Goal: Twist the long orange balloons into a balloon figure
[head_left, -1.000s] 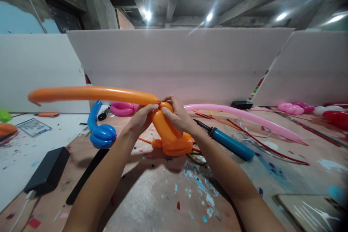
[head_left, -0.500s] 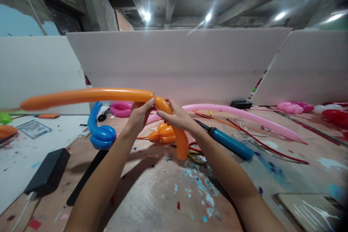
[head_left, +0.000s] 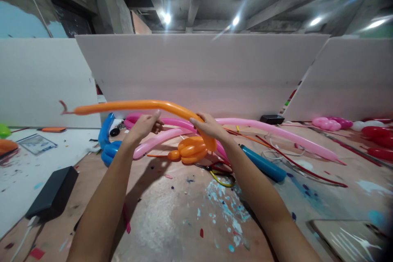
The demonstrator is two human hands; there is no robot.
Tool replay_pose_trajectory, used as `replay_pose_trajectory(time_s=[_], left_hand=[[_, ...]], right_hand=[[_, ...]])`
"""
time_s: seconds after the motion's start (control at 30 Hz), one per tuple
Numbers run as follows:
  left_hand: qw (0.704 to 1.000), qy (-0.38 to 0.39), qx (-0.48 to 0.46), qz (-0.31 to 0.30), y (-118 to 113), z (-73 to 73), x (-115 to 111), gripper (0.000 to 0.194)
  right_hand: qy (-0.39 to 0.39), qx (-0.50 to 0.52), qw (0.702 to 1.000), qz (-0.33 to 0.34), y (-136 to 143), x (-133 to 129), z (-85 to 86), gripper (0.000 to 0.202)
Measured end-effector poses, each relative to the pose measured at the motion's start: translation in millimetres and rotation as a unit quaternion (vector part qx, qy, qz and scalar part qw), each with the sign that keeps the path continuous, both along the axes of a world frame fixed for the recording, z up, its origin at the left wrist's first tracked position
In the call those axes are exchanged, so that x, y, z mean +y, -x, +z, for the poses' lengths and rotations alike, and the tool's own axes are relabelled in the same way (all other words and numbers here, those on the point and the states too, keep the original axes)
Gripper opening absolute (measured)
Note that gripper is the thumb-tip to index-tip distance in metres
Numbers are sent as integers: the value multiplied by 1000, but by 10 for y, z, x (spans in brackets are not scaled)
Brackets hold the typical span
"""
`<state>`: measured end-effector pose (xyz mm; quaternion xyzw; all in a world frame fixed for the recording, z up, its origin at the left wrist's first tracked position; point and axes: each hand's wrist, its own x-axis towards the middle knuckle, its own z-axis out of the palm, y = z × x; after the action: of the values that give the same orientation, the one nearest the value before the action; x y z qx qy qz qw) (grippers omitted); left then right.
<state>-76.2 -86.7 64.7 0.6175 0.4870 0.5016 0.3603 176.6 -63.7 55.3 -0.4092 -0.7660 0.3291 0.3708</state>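
A long orange modelling balloon stretches leftward above the table, its thin uninflated tail at the far left. My right hand is wrapped around it near its bent right end, which hangs below the palm. Just under the balloon's middle is my left hand, apart from it, with loosely curled fingers, the thumb raised and nothing held. Beneath the right hand lies a twisted bundle of orange balloon bubbles. Scissors with a yellow and red handle rest beside it. Pink balloons lie behind the hands.
A blue balloon shape and a black power adapter are at the left. To the right are a teal hand pump, a long pink balloon and a phone. White panels stand along the back.
My left hand has let go of the orange balloon and dropped slightly lower. The balloon has shifted right, and the pinched twist between the hands no longer shows.
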Motion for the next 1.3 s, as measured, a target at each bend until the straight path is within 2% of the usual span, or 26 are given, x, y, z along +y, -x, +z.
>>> replay_pose_trajectory(time_s=[0.07, 0.13, 0.17, 0.2, 0.23, 0.3, 0.4, 0.47, 0.57, 0.63, 0.7, 0.77, 0.83, 0.97, 1.1, 1.17, 1.3], left_hand=[[981, -137, 130, 37, -82, 54, -144, 41], [920, -305, 229, 87, -219, 106, -280, 29], [879, -359, 303, 81, -285, 121, -324, 30], [841, -379, 380, 71, -340, 123, -347, 36], [813, -380, 431, 90, -376, 115, -350, 39], [786, -339, 506, 111, -389, 76, -313, 36], [790, -257, 544, 118, -325, 28, -256, 30], [796, -229, 550, 113, -292, 30, -264, 35], [800, -238, 537, 121, -292, 64, -313, 40], [800, -257, 519, 157, -296, 83, -332, 41], [791, -273, 511, 195, -289, 87, -326, 40], [780, -286, 517, 205, -282, 74, -301, 37], [778, -294, 526, 175, -290, 46, -272, 36], [802, -275, 525, 75, -354, -14, -261, 45], [795, -259, 546, 56, -428, -23, -320, 53], [790, -259, 553, 46, -461, -14, -350, 52], [803, -265, 534, 6, -511, 13, -399, 43]], right_hand=[[-21, -22, 1000, -6, 19, -24, 14, 38], [-11, -27, 999, 25, 47, -94, 49, 40], [-3, -27, 999, 46, 56, -138, 73, 40], [0, -31, 997, 66, 59, -184, 98, 41], [-3, -40, 996, 81, 54, -227, 124, 41], [-27, -72, 993, 88, 20, -293, 170, 42], [-58, -127, 989, 42, -48, -327, 209, 42], [-43, -132, 990, 28, -74, -321, 229, 45], [3, -57, 997, 45, -76, -316, 278, 49], [32, -12, 997, 73, -72, -324, 314, 49], [52, -8, 994, 101, -69, -336, 323, 49], [59, -20, 993, 103, -55, -343, 291, 50], [42, -29, 995, 85, -20, -345, 229, 50], [-43, -30, 997, 54, 96, -348, 120, 45], [-98, -12, 995, 26, 187, -345, 86, 43], [-108, -5, 994, 18, 206, -341, 80, 42], [-119, -28, 992, 38, 196, -358, 85, 42]])
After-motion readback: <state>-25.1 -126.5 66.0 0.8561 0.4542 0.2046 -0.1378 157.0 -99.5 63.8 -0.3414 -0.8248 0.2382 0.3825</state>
